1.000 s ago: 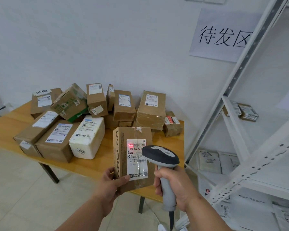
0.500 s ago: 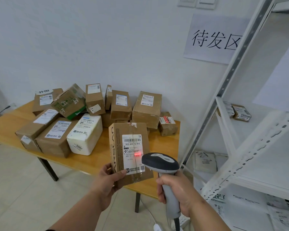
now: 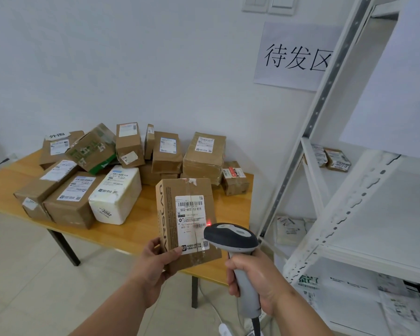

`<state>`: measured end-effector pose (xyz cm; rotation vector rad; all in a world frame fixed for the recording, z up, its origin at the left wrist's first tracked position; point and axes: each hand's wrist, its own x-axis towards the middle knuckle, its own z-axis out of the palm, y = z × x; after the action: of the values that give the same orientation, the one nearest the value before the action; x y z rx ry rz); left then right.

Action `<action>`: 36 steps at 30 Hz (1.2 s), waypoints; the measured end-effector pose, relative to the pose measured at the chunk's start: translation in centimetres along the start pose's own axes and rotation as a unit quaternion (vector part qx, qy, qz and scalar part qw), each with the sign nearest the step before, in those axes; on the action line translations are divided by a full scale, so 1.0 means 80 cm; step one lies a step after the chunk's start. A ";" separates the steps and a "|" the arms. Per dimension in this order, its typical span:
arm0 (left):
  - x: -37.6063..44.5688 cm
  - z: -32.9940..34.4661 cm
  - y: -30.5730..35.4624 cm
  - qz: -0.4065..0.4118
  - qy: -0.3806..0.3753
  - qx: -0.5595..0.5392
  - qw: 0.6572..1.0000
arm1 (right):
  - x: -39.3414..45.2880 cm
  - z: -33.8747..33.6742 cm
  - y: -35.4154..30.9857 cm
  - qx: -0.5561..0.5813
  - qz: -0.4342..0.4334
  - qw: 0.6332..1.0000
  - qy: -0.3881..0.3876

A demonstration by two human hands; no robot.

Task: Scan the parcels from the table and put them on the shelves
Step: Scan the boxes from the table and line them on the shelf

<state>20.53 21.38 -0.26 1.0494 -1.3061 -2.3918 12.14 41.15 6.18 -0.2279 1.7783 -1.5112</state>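
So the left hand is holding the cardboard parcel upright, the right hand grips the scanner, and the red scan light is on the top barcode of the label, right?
Not quite. In the head view the red scan light sits low on the label, at its right edge, well below the top barcode. The rest holds: the left hand holds the cardboard parcel upright and the right hand grips the scanner.

The left hand is raised, thumb across the front of what it grips, fingers wrapped behind. Just right of that grip, the right hand is fisted round a handle.
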 end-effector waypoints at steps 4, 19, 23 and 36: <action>-0.002 0.004 -0.003 -0.004 -0.011 0.008 1.000 | -0.007 -0.005 0.003 -0.001 -0.002 1.000 0.005; -0.009 -0.006 -0.010 -0.068 -0.065 0.039 0.995 | -0.031 0.009 0.024 0.040 0.029 0.985 0.167; -0.016 -0.014 -0.018 -0.081 -0.088 0.041 0.992 | -0.047 0.020 0.035 0.056 0.046 0.973 0.217; -0.074 0.071 -0.055 -0.130 -0.202 0.100 0.965 | -0.136 -0.043 0.090 0.160 0.049 0.943 0.286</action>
<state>21.58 30.53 1.04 0.8522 -1.6629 -2.8311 19.78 52.12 4.39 0.5063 1.8908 -1.8881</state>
